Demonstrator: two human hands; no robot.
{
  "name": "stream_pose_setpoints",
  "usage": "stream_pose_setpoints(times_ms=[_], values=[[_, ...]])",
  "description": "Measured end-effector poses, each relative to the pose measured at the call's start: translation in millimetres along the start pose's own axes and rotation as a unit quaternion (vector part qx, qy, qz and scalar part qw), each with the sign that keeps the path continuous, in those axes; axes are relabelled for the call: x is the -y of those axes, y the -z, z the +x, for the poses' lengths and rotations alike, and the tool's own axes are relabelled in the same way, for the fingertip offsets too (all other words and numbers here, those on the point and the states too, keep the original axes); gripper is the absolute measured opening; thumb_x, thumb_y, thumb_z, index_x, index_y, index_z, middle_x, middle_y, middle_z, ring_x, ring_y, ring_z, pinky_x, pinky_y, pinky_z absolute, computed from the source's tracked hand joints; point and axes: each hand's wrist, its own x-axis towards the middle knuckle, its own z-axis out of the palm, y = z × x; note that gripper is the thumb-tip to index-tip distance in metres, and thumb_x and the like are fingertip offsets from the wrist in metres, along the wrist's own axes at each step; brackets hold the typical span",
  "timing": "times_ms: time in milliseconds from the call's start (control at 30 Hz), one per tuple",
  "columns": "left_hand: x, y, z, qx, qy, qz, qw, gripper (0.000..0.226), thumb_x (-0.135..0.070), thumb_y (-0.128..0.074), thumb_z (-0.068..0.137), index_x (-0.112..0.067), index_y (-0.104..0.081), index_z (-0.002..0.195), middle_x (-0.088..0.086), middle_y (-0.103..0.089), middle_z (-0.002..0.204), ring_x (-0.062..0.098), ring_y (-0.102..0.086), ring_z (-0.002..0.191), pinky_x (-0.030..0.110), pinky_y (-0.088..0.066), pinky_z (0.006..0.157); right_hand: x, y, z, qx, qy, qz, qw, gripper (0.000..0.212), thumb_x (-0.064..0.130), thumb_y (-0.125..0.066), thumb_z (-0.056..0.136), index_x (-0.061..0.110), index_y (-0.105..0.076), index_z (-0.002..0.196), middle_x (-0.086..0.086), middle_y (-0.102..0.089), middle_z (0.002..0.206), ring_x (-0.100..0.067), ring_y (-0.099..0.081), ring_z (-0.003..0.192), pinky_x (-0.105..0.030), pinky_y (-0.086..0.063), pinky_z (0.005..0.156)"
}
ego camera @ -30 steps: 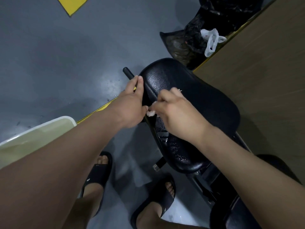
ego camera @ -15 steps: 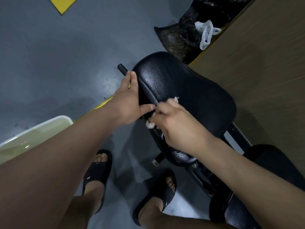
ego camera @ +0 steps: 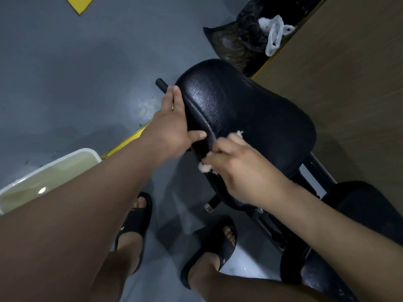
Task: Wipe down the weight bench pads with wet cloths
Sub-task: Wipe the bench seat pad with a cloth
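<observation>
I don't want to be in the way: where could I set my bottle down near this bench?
Bare: the grey floor left of the seat pad, beyond the white tub and yellow stripe. Crowded: the pad's near edge, where the left hand rests and the right hand grips the cloth; sandals below; black bag beyond.

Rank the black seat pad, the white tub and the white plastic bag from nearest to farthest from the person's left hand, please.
1. Black seat pad: touching it; the left hand rests on its left edge.
2. White tub: on the floor, left of the hand.
3. White plastic bag: farthest, beyond the pad's far end.
</observation>
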Motion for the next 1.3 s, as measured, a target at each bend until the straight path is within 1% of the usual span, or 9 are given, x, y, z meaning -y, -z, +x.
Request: stream_pose_setpoints(times_ms=[167, 333, 467, 600, 833, 1000, 1133, 1233, 1300], values=[[3.2, -3.1, 0.7, 0.004, 0.016, -0.009, 1.000, 0.120, -0.046, -0.071, 0.092, -0.017, 0.025, 0.158, -0.006, 0.030, 0.166, 0.028, -0.008, 0.156, 0.036, -0.015, 0.125, 8.7, 4.2, -16.8, 0.042, 0.017, 0.011, 0.999, 0.034, 0.000, -0.063, 0.086, 0.023, -0.076, 0.107, -0.001, -0.056, 0.095, -0.023, -0.047, 0.087, -0.039, -0.048, 0.079], [2.6, 1.4, -0.2, -0.009, 0.001, 0.010, 1.000, 0.118, -0.052, -0.069, 0.091, -0.017, 0.021, 0.159, -0.005, 0.024, 0.168, 0.025, -0.009, 0.157, 0.039, -0.018, 0.126, -3.6, 2.9, 31.8, -0.026, -0.037, -0.037, 0.998, 0.029, -0.002, -0.066, 0.081, 0.020, -0.077, 0.097, -0.005, -0.055, 0.090, -0.028, -0.048, 0.083, -0.036, -0.046, 0.074], [3.8, 2.8, -1.3, 0.001, 0.005, 0.026, 1.000, 0.118, -0.054, -0.068, 0.091, -0.017, 0.021, 0.159, -0.006, 0.024, 0.168, 0.026, -0.010, 0.156, 0.042, -0.022, 0.125, 6.2, -7.6, -10.1, -0.036, -0.033, -0.010, 0.999, 0.031, 0.000, -0.060, 0.089, 0.021, -0.075, 0.106, -0.003, -0.055, 0.093, -0.025, -0.046, 0.085, -0.037, -0.042, 0.088], [-7.0, 4.1, -11.9, -0.019, 0.017, 0.039, 0.999, 0.111, -0.050, -0.067, 0.094, -0.012, 0.012, 0.162, -0.003, 0.011, 0.167, 0.031, -0.015, 0.149, 0.044, -0.029, 0.118, 14.0, -5.9, -33.8, -0.036, -0.042, -0.002, 0.998, 0.028, 0.003, -0.064, 0.093, 0.020, -0.076, 0.113, -0.001, -0.056, 0.093, -0.021, -0.044, 0.083, -0.031, -0.041, 0.082], [-18.1, -4.8, -39.8, 0.006, -0.017, 0.081, 0.997, 0.110, -0.055, -0.069, 0.090, -0.005, -0.003, 0.161, 0.005, -0.003, 0.162, 0.030, -0.012, 0.148, 0.036, -0.020, 0.122, 29.6, -12.6, -25.4, -0.051, -0.090, -0.035, 0.994, 0.028, 0.001, -0.072, 0.083, 0.022, -0.074, 0.102, -0.001, -0.054, 0.091, -0.024, -0.046, 0.082, -0.031, -0.041, 0.077], [-14.6, -14.8, -53.8, 0.068, -0.037, 0.090, 0.993, 0.122, -0.061, -0.069, 0.086, -0.005, 0.009, 0.161, 0.004, 0.015, 0.167, 0.025, 0.002, 0.157, 0.035, -0.010, 0.127, 32.5, -14.7, -82.3, -0.053, -0.110, -0.025, 0.992, 0.043, -0.008, -0.070, 0.078, 0.022, -0.071, 0.109, -0.001, -0.055, 0.097, -0.023, -0.044, 0.083, -0.039, -0.048, 0.078], [-5.7, -16.3, -54.7, 0.081, -0.046, 0.112, 0.989, 0.123, -0.062, -0.067, 0.087, -0.007, 0.015, 0.160, 0.005, 0.024, 0.167, 0.024, 0.006, 0.157, 0.034, -0.007, 0.128, 52.8, -17.5, -61.0, -0.062, -0.136, -0.018, 0.989, 0.031, 0.002, -0.052, 0.083, 0.021, -0.073, 0.095, -0.004, -0.054, 0.092, -0.028, -0.046, 0.084, -0.040, -0.042, 0.080], [-10.8, -15.5, -55.0, 0.078, -0.047, 0.123, 0.988, 0.123, -0.061, -0.068, 0.087, -0.003, 0.013, 0.159, 0.008, 0.024, 0.166, 0.023, 0.007, 0.157, 0.031, -0.006, 0.127, 62.5, -22.4, -56.4, -0.061, -0.155, -0.003, 0.986, 0.045, 0.016, -0.029, 0.085, 0.017, -0.074, 0.093, -0.006, -0.056, 0.092, -0.029, -0.047, 0.084, -0.038, -0.044, 0.077], [-17.0, -14.1, -56.6, 0.079, -0.040, 0.130, 0.988, 0.123, -0.059, -0.069, 0.087, -0.001, 0.011, 0.159, 0.010, 0.022, 0.167, 0.022, 0.008, 0.157, 0.029, -0.005, 0.126, 62.2, -25.1, -75.3, -0.057, -0.173, -0.015, 0.983, 0.041, 0.009, -0.035, 0.083, 0.022, -0.071, 0.098, -0.003, -0.054, 0.096, -0.028, -0.045, 0.086, -0.041, -0.048, 0.083]])
